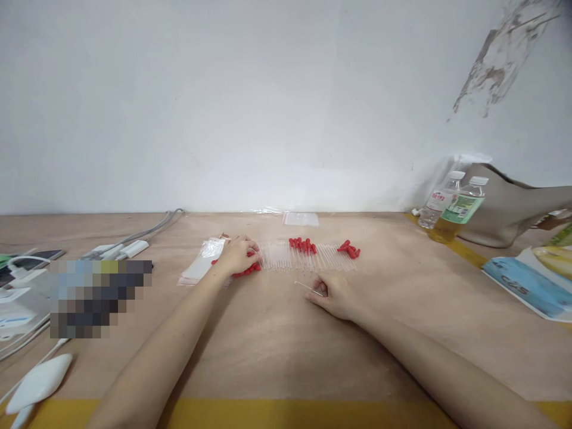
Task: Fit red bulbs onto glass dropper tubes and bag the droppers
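Note:
A row of clear thin droppers with red rubber bulbs (308, 255) lies across the middle of the brown table (277, 333). My left hand (239, 256) rests closed on a bunch of red-bulbed droppers (246, 271) at the left end of the row. Beside it lies a stack of clear plastic bags (203, 262). My right hand (336, 295) sits nearer to me, fingers curled, pinching one thin clear tube (308, 288) that points left on the table.
A clear bag (301, 218) lies by the wall. Two plastic bottles (451, 205) and a beige bag (509, 208) stand at the far right, with printed packets (527, 286) in front. Cables, chargers and white devices (40, 381) crowd the left side.

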{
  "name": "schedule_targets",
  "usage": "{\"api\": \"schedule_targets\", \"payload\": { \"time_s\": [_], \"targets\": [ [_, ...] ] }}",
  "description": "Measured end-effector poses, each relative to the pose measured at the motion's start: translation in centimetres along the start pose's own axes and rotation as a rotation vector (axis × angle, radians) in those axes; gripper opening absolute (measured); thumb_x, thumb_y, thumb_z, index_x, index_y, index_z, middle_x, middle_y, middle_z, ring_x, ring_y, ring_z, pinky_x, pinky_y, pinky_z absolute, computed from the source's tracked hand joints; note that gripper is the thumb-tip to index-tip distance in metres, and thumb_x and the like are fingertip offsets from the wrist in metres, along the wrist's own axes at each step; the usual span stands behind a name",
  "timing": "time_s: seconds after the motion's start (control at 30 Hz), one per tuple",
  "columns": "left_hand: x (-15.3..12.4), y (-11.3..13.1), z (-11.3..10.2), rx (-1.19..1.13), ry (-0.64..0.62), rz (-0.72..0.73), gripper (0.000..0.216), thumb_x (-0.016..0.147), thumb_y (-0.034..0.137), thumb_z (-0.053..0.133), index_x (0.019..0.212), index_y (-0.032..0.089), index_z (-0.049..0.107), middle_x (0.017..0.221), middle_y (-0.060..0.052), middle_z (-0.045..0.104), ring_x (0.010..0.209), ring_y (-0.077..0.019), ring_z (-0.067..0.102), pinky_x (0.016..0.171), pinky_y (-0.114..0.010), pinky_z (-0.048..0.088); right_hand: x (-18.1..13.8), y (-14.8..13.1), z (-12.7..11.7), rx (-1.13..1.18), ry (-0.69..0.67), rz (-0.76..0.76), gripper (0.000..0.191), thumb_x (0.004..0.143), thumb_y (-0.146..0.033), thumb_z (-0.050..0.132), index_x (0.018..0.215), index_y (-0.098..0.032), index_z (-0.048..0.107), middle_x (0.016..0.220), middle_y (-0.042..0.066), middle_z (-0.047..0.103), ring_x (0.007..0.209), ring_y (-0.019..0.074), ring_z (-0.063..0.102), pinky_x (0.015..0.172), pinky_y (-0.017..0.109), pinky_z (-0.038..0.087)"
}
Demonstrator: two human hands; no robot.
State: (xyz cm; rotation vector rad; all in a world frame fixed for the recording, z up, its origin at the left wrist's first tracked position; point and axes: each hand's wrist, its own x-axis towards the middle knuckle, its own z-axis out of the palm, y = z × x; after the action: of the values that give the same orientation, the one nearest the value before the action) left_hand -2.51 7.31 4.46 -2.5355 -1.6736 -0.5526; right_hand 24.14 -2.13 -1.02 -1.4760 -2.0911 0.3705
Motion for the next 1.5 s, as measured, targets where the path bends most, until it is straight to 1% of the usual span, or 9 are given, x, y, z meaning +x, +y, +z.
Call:
{"api": "schedule_targets", "payload": {
  "time_s": [0.23, 0.53, 0.63, 0.77, 0.83, 0.97, 1.17, 1.37, 1.5],
  "targets": [
    [1.4, 1.2, 1.1, 0.069, -0.048, -0.029, 0.011, 0.066, 0.028, 0.057, 0.061, 0.02, 0.063, 0.083, -0.005, 0.06, 0.09, -0.0252, 0.053, 0.085, -0.039, 0.034, -0.2, 0.2, 1.4, 0.019, 0.073, -0.067, 0.014, 0.076, -0.03, 0.053, 0.068, -0.018, 0.054, 0.067, 0.0, 0.056, 0.063, 0.0117, 0.048, 0.06, 0.024, 0.034],
    [0.6, 0.6, 0.9, -0.046, 0.016, -0.071, 0.017, 0.08, 0.032, 0.041, 0.08, 0.021, 0.055, 0.072, -0.002, 0.064, 0.07, -0.0176, 0.059, 0.063, -0.027, 0.041, -0.1, 0.3, 1.4, -0.022, 0.073, -0.066, 0.016, 0.079, -0.03, 0.049, 0.069, -0.018, 0.053, 0.068, 0.001, 0.057, 0.066, 0.013, 0.049, 0.062, 0.024, 0.034],
    [0.1, 1.2, 0.5, -0.166, 0.143, -0.079, 0.018, 0.082, 0.032, 0.04, 0.083, 0.02, 0.053, 0.078, -0.003, 0.063, 0.074, -0.0172, 0.059, 0.067, -0.028, 0.042, -0.2, 0.3, 1.4, -0.04, 0.081, -0.075, 0.017, 0.08, -0.029, 0.047, 0.069, -0.018, 0.051, 0.07, 0.001, 0.057, 0.068, 0.0139, 0.05, 0.063, 0.025, 0.034],
    [-1.9, 3.3, 1.3, -0.53, 0.356, -0.115, 0.024, 0.084, 0.034, 0.039, 0.098, 0.018, 0.05, 0.077, -0.002, 0.061, 0.072, -0.0148, 0.059, 0.067, -0.027, 0.044, -0.2, 0.4, 1.4, -0.013, 0.133, -0.082, 0.015, 0.082, -0.028, 0.044, 0.073, -0.018, 0.05, 0.075, 0.002, 0.058, 0.071, 0.015, 0.05, 0.065, 0.026, 0.035],
    [-3.3, 4.6, 2.3, -0.755, 0.25, -0.082, 0.026, 0.084, 0.033, 0.04, 0.102, 0.018, 0.049, 0.075, -0.001, 0.06, 0.07, -0.0139, 0.059, 0.066, -0.026, 0.045, -0.2, 0.3, 1.4, 0.032, 0.171, -0.078, 0.014, 0.083, -0.027, 0.043, 0.075, -0.018, 0.05, 0.075, 0.002, 0.057, 0.071, 0.015, 0.051, 0.064, 0.026, 0.036],
    [-5.5, 6.5, 4.6, -1.041, 0.062, -0.101, 0.017, 0.078, 0.033, 0.05, 0.079, 0.016, 0.05, 0.075, -0.002, 0.06, 0.073, -0.0149, 0.06, 0.066, -0.025, 0.045, -0.2, 0.1, 1.4, 0.133, 0.203, -0.112, 0.012, 0.084, -0.025, 0.043, 0.075, -0.019, 0.048, 0.071, 0.001, 0.057, 0.066, 0.0136, 0.051, 0.06, 0.025, 0.038],
    [-6.1, 6.8, 5.7, -1.039, 0.016, -0.048, 0.026, 0.075, 0.035, 0.057, 0.072, 0.018, 0.038, 0.061, 0.004, 0.052, 0.061, -0.0128, 0.058, 0.054, -0.021, 0.038, -0.2, -0.3, 1.4, 0.14, 0.209, -0.248, 0.015, 0.085, -0.022, 0.042, 0.087, -0.019, 0.056, 0.083, 0.003, 0.062, 0.076, 0.015, 0.056, 0.071, 0.029, 0.04],
    [-6.5, 7.3, 4.9, -0.862, 0.013, 0.041, 0.026, 0.077, 0.031, 0.056, 0.099, 0.018, 0.049, 0.075, 0.0, 0.06, 0.063, -0.0113, 0.052, 0.06, -0.023, 0.039, -0.3, -0.7, 1.1, 0.117, 0.235, -0.283, 0.02, 0.087, -0.024, 0.041, 0.092, -0.021, 0.06, 0.086, 0.003, 0.063, 0.079, 0.0148, 0.056, 0.072, 0.029, 0.039],
    [-6.6, 7.5, 4.8, -0.728, -0.001, 0.069, 0.02, 0.078, 0.032, 0.054, 0.092, 0.018, 0.06, 0.073, 0.0, 0.061, 0.061, -0.0114, 0.051, 0.058, -0.022, 0.038, -0.3, -0.6, 1.1, 0.094, 0.19, -0.279, 0.02, 0.087, -0.024, 0.041, 0.093, -0.022, 0.061, 0.084, 0.002, 0.062, 0.079, 0.0144, 0.055, 0.071, 0.028, 0.037]
  ]
}}
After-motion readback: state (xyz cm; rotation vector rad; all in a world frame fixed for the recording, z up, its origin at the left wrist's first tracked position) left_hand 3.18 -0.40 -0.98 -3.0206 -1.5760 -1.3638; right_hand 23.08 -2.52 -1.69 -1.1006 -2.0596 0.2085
